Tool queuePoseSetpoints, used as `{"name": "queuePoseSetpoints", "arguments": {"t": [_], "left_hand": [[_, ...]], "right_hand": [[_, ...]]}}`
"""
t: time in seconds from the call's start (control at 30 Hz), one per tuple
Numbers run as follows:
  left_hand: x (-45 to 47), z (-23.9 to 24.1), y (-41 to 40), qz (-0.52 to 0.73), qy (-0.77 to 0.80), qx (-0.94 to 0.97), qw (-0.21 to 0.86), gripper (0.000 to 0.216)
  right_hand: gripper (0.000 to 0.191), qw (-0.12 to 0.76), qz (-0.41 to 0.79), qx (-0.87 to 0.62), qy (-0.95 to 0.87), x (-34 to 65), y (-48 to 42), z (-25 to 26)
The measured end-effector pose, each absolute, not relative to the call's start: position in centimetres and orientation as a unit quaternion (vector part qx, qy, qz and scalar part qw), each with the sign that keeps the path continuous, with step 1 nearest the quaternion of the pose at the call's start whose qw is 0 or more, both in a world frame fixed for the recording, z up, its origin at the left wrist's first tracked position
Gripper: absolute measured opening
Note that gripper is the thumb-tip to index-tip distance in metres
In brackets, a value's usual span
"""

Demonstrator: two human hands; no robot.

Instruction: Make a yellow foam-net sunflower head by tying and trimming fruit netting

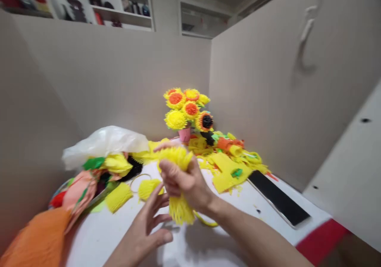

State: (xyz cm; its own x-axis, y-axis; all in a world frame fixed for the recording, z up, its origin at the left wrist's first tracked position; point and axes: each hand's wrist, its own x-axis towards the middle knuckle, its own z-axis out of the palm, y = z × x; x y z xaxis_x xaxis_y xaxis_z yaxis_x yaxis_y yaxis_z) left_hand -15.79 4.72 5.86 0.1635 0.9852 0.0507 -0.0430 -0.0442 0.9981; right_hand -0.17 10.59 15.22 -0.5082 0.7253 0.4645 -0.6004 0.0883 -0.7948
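My right hand [189, 181] is wrapped round a bunch of yellow fringed crepe paper [181, 211] above the white table. Its fringe sticks out above the fist, and long loose strips hang below. My left hand [150, 225] is just to the left, fingers spread and holding nothing I can see. Behind the left fingers lies a roll of yellow crepe paper [147, 188], partly hidden. Another yellow crepe paper piece [119, 197] rests farther left. A thin yellow strip curves out under my right wrist.
A pink pot [184, 135] of paper sunflowers [190, 108] stands at the back. Yellow paper scraps [230, 169] and a black phone [279, 197] lie to the right. At left are a white plastic bag [105, 144] and orange paper [38, 237]. Grey partitions [119, 68] enclose the table.
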Motion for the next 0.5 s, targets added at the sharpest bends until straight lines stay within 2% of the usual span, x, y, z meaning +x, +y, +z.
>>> {"name": "queuePoseSetpoints", "arguments": {"t": [0.03, 0.1, 0.2, 0.33, 0.37, 0.47, 0.5], "left_hand": [[-15.3, 5.9, 4.5, 0.486, 0.418, 0.524, 0.560, 0.094], [-15.0, 6.2, 4.1, 0.480, 0.420, 0.495, 0.590, 0.078], [-15.5, 6.4, 3.2, 0.489, 0.426, 0.468, 0.601, 0.063], [-16.1, 5.6, 2.1, 0.495, 0.433, 0.435, 0.615, 0.054], [-16.2, 5.2, 2.0, 0.495, 0.444, 0.428, 0.612, 0.052], [-16.4, 4.1, 1.9, 0.503, 0.493, 0.406, 0.582, 0.042], [-16.4, 3.9, 2.0, 0.508, 0.508, 0.401, 0.569, 0.037]], "right_hand": [[0.038, 0.458, 0.706, -0.075, -0.535, -1.8, 10.4, 13.9], [0.038, 0.411, 0.732, -0.113, -0.531, -4.3, 9.9, 11.7], [0.045, 0.394, 0.727, -0.131, -0.547, -5.8, 9.7, 9.8], [0.027, 0.395, 0.689, -0.156, -0.587, -5.6, 9.4, 9.5], [0.030, 0.387, 0.674, -0.165, -0.608, -5.4, 9.3, 9.6], [0.055, 0.367, 0.578, -0.200, -0.701, -4.2, 8.5, 10.4], [0.056, 0.373, 0.536, -0.209, -0.728, -3.5, 8.1, 10.8]]}}
